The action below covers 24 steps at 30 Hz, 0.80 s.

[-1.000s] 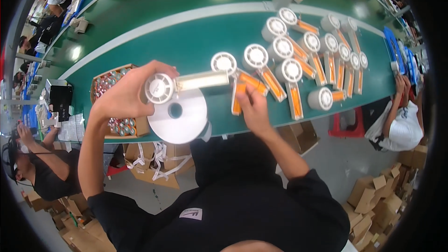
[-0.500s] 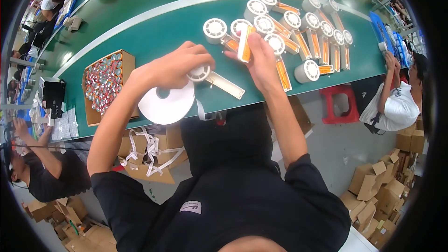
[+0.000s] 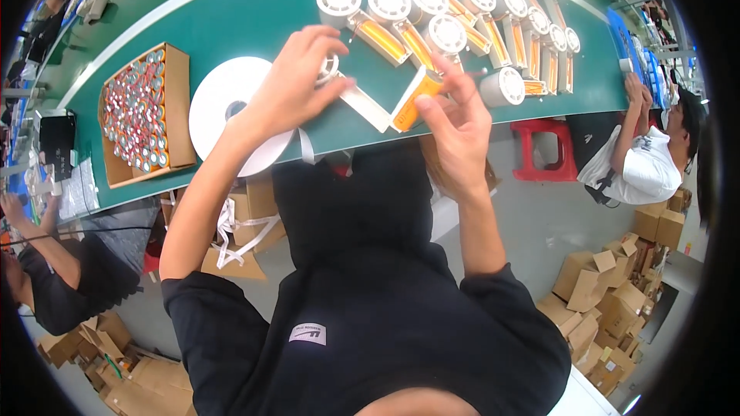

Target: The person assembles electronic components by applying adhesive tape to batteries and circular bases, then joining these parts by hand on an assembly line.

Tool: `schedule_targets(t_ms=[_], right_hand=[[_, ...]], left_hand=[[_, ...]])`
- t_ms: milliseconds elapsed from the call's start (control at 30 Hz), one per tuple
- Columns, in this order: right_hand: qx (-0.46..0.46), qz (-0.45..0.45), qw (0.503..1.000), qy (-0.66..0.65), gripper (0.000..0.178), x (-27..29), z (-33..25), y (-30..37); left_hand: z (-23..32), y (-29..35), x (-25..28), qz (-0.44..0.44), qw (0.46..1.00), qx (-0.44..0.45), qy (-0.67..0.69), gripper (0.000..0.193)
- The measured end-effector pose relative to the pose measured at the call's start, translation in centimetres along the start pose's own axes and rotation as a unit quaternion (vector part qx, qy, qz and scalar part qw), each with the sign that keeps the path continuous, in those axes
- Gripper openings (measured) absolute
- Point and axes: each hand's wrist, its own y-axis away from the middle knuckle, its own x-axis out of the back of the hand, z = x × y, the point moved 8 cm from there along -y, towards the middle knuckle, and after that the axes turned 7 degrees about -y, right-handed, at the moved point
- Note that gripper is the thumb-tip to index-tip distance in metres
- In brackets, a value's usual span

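Note:
My left hand (image 3: 297, 81) is closed around the round slotted head of a white fan-like housing (image 3: 364, 108). The housing's open, trough-shaped handle slants towards the bench's front edge and has no orange piece in it. In my right hand (image 3: 461, 119), between thumb and fingers, is a flat orange battery pack (image 3: 415, 108) with a white strip along one side. Its lower end is beside the tip of the open handle; whether they touch I cannot tell. Beyond both hands lie several similar white housings (image 3: 389, 2), with orange packs in their handles.
A large white tape roll (image 3: 212, 100) lies left of my left hand, its loose end near the green bench's (image 3: 254, 0) front edge. Farther left stands a carton (image 3: 181, 108) of round-ended cells with red wires. People sit at both sides; a red stool (image 3: 543, 173) stands at right.
My right hand has brought the orange battery pack down and nearer to me, beside the open handle's end. My left hand still holds the housing. The view has shifted slightly.

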Motion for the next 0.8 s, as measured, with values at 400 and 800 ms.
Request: schedule_targets(t_ms=[400,800], right_hand=[[0.268,-0.154,0.873,0.376,0.035,-4.4,-2.1,0.6],[0.265,-0.175,0.869,0.379,0.033,-4.8,-2.0,0.4]], left_hand=[[-3.1,0.7,-1.0,0.089,0.942,0.189,0.262,0.035],[-2.8,0.1,-1.5,0.107,0.935,0.179,0.288,0.036]])
